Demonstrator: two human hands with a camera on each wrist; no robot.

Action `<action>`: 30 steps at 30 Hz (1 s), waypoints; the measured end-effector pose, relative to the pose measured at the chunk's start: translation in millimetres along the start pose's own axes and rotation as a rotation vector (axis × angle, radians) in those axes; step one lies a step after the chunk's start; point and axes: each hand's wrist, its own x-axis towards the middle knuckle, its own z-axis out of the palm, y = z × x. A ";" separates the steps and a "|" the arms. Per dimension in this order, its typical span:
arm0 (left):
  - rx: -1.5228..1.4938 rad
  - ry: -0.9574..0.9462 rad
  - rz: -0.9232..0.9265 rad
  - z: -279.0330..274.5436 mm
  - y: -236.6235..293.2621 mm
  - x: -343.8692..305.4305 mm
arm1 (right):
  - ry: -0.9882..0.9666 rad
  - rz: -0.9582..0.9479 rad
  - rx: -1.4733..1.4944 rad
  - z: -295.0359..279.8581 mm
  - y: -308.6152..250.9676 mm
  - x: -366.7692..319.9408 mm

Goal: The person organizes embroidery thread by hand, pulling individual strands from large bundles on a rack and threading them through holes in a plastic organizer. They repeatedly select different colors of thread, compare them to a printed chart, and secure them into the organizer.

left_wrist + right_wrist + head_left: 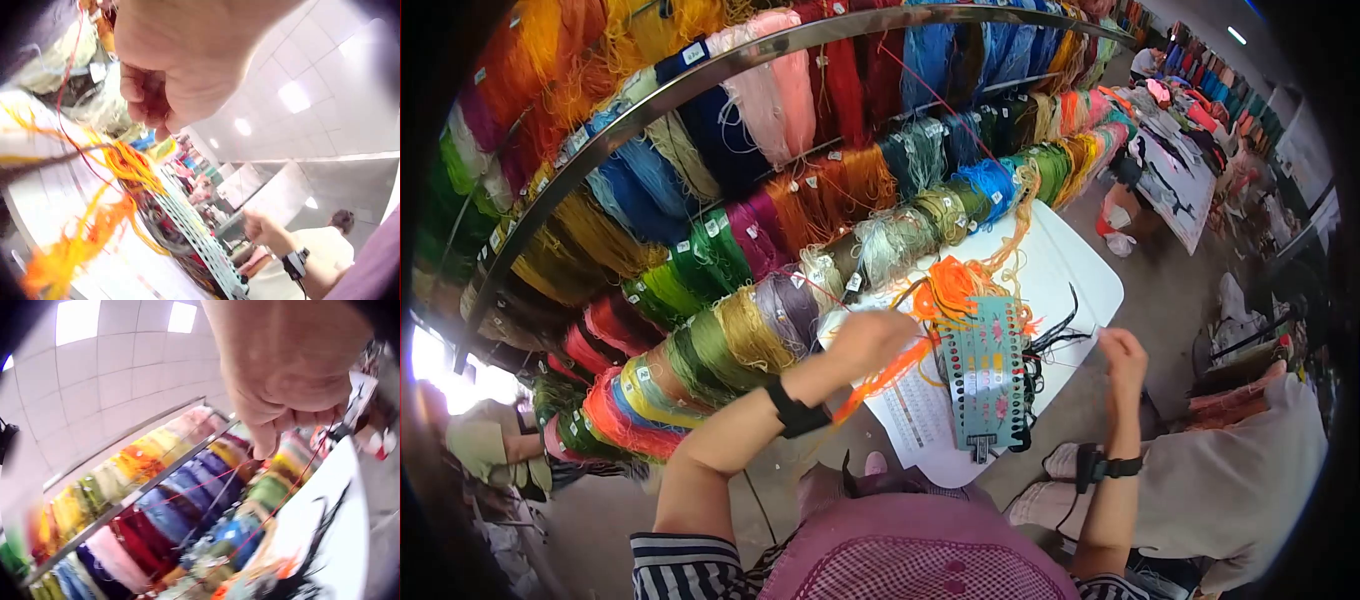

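My left hand (875,340), blurred, hovers over the left side of a white board (1090,270), its fingers curled; no thing shows between them in the left wrist view. My right hand (1124,360), raised beyond the board's right edge, pinches a red thread (269,515) that stretches back towards the yarn rack. Between the hands lies a teal card (963,380) with rows of holes and flower pictures, a black clip (980,447) at its near end. Bundles of orange thread (950,285) lie at its far end, black threads (1055,332) along its right side.
A metal rack rail (800,37) curves above rows of coloured yarn skeins (745,320) at the left and front. A printed chart (905,415) lies beside the card. Another person's light clothing (1240,470) is close on the right. Further off stands a cloth-covered table (1175,185).
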 end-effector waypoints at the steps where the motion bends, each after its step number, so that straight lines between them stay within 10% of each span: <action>1: -0.036 0.064 -0.120 -13.5 -6.9 -1.3 | 0.068 -0.081 -0.075 -37.3 37.4 17.8; 5: -0.143 0.236 -0.345 -48.4 -20.6 -3.0 | 0.570 -0.313 0.006 -172.0 84.1 45.7; 8: -0.459 0.147 -0.459 -25.2 -26.7 -0.8 | 0.705 -0.383 0.115 -162.1 26.0 32.5; 12: -0.936 -0.108 -0.723 16.5 11.2 20.4 | 0.423 -0.381 -0.020 -42.6 -41.8 6.2; 18: -1.230 -0.231 -1.020 57.2 36.7 41.3 | -0.365 -0.150 -0.027 109.0 -3.5 -41.2; 30: -1.098 -0.087 -0.794 67.3 36.0 51.2 | -0.430 -0.203 -0.232 141.4 10.6 -52.6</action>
